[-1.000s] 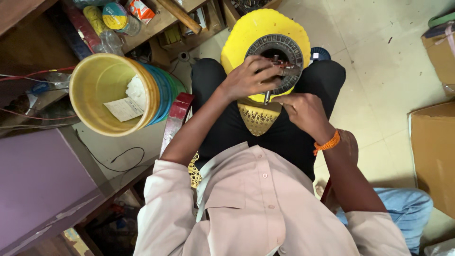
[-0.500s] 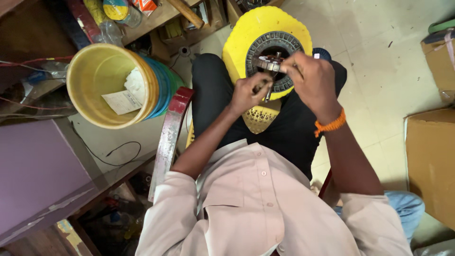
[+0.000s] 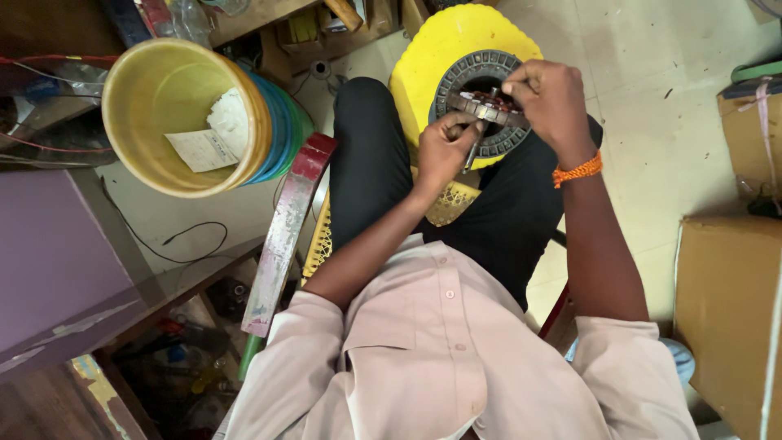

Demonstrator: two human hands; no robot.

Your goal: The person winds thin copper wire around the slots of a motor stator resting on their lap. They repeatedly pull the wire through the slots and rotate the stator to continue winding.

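A slotted metal ring [image 3: 481, 102] is being gripped on the lap: the right hand [image 3: 550, 98], now moved to its upper rim, pinches there, while the left hand [image 3: 446, 151] is closed on a small tool [image 3: 471, 153] beneath.

A dark grey slotted metal ring [image 3: 481, 102] lies against a bright yellow stool [image 3: 423, 69]. The wristband [image 3: 577, 171] is orange, the trousers [image 3: 375, 163] black, the shirt [image 3: 456, 358] pale beige, the bucket [image 3: 163, 114] yellow with blue-green bands.
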